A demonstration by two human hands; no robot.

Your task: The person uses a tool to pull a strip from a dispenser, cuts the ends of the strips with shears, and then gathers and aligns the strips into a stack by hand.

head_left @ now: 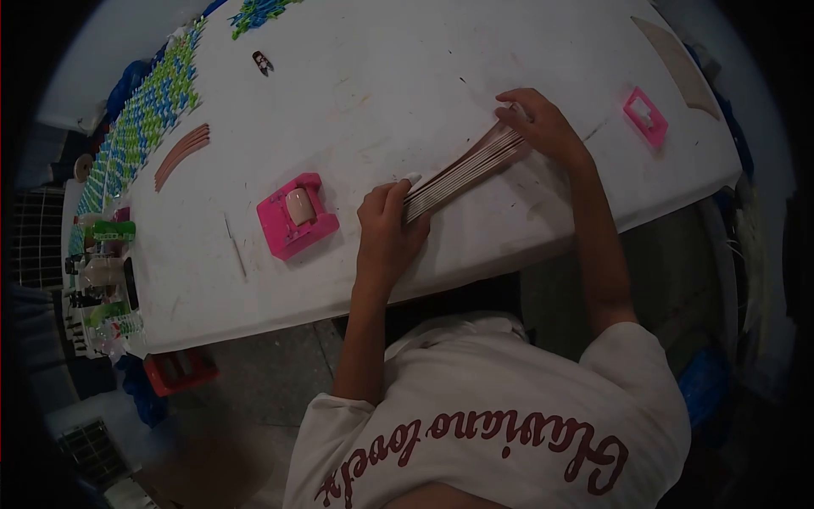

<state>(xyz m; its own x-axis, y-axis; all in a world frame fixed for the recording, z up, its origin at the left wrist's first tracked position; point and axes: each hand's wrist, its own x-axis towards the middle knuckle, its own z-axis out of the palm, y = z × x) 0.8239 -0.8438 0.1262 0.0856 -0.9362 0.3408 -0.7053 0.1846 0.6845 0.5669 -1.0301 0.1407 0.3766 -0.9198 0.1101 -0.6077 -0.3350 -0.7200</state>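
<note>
A bundle of long, thin, flat strips (466,174), light brown with dark lines between them, slants above the white table. My left hand (392,229) is closed around its lower left end, and a white covering shows at one fingertip. At the upper right end, my right hand (543,131) grips the bundle with bent fingers, also with something white at a fingertip. The strips fan slightly apart near the right hand. To the left of my left hand stands a pink tape dispenser (275,222) with a beige roll in it.
On the white table (356,110) lie several curved brown strips (182,157), a thin pen-like tool (235,246), a small dark object (263,62), a pink holder (646,117) and a brown sheet (678,64). Green-and-blue pieces (161,106) and bottles (106,271) line the left edge.
</note>
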